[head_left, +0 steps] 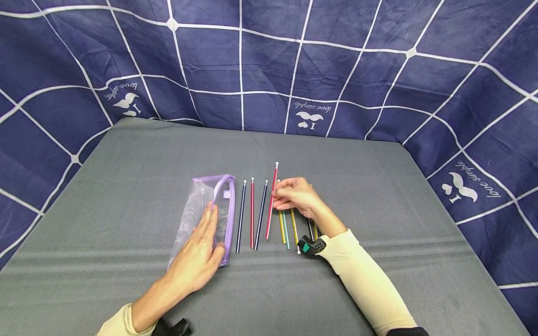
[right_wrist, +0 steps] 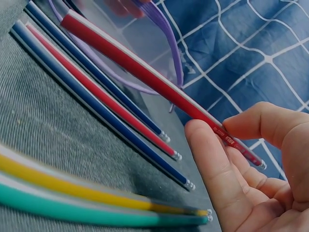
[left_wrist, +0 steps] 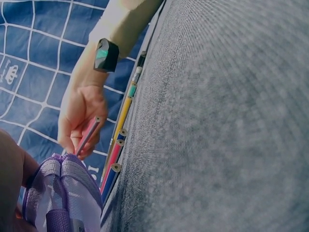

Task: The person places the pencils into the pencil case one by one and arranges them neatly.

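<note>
A red pencil with a white stripe is pinched between the thumb and fingers of my right hand, its eraser end pointing away. In the right wrist view this pencil slants above the others. My left hand rests on a see-through mesh pencil case with purple zipper trim, fingers stretched along it and thumb near the zipper edge. Between case and right hand lie a dark blue pencil, another red pencil and a second dark blue pencil.
Under and beside the right hand lie yellow pencils, a green pencil and a black pencil, partly covered by hand and wrist. Grey cloth covers the table; a blue checked curtain hangs behind and at the sides.
</note>
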`<action>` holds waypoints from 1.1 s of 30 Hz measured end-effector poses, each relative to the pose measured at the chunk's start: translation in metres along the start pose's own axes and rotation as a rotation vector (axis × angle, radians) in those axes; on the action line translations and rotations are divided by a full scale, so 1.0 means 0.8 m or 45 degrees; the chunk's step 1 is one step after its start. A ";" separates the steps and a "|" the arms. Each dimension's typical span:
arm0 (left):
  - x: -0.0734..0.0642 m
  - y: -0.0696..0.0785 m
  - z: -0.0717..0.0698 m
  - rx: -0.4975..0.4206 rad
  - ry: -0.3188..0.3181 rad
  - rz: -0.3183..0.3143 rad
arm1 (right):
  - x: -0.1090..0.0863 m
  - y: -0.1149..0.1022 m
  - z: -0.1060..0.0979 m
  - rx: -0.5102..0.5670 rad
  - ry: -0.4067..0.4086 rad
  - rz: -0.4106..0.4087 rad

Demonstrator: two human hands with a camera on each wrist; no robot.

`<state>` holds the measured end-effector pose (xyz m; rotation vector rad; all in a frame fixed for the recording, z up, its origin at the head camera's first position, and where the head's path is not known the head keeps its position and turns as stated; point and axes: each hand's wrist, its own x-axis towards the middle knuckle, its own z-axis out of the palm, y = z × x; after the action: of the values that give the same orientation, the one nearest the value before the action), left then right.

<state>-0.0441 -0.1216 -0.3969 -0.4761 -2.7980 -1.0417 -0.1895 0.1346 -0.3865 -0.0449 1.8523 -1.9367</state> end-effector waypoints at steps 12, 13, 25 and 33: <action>0.000 -0.002 0.000 0.002 -0.007 0.003 | 0.006 0.000 0.021 0.027 -0.015 -0.010; 0.000 -0.002 0.000 0.000 -0.008 0.003 | 0.007 0.000 0.023 0.027 -0.020 -0.011; 0.001 -0.002 0.000 -0.002 -0.004 0.010 | 0.012 0.004 0.047 0.050 -0.062 0.004; 0.003 -0.003 0.000 -0.007 -0.019 0.002 | 0.015 0.008 0.068 0.055 -0.094 0.001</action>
<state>-0.0469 -0.1228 -0.3982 -0.4887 -2.8082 -1.0504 -0.1805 0.0791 -0.3906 -0.1008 1.7621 -1.9478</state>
